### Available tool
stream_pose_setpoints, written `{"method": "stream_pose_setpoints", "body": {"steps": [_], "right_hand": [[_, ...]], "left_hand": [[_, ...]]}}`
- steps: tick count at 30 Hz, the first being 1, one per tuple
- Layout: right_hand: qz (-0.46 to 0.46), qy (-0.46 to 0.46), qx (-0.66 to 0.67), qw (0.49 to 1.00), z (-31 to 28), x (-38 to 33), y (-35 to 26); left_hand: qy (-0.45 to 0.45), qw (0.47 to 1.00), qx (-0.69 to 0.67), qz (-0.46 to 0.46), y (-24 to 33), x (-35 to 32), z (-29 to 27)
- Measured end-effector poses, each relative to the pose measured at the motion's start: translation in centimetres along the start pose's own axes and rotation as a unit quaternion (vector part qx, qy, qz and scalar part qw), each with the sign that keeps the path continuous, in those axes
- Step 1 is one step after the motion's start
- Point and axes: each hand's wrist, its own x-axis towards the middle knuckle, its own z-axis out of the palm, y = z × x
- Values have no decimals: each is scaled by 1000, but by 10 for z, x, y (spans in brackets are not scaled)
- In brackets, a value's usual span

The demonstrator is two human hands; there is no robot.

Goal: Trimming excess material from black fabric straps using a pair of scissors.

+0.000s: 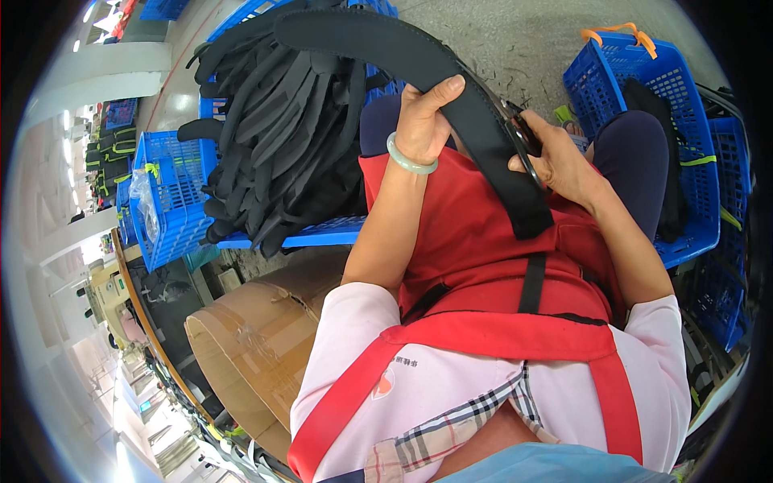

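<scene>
A long, curved black padded strap with stitched edges stretches across my lap, over the red apron. My left hand is closed on its middle, the thumb lying on top. At the strap's right edge, my right hand grips dark-handled scissors, partly covered by the fingers. Their blades lie close along the edge; whether they touch it I cannot tell. Beyond my left arm, a big heap of similar black straps lies piled over a blue crate.
A blue basket with an orange tie and dark pieces inside stands to my right. Another blue crate sits at the far left. A large cardboard box is beside my left elbow.
</scene>
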Motion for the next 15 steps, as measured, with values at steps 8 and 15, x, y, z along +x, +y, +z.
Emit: {"method": "stream_pose_setpoints", "body": {"steps": [8,15], "right_hand": [[-62,25,-73,995,4,-11,3],[-44,35,-45,997,11,-10,10]], "left_hand": [[-3,1000,-24,9,4,0,-12],[-25,1000,-4,13,3,-3,-8]]}}
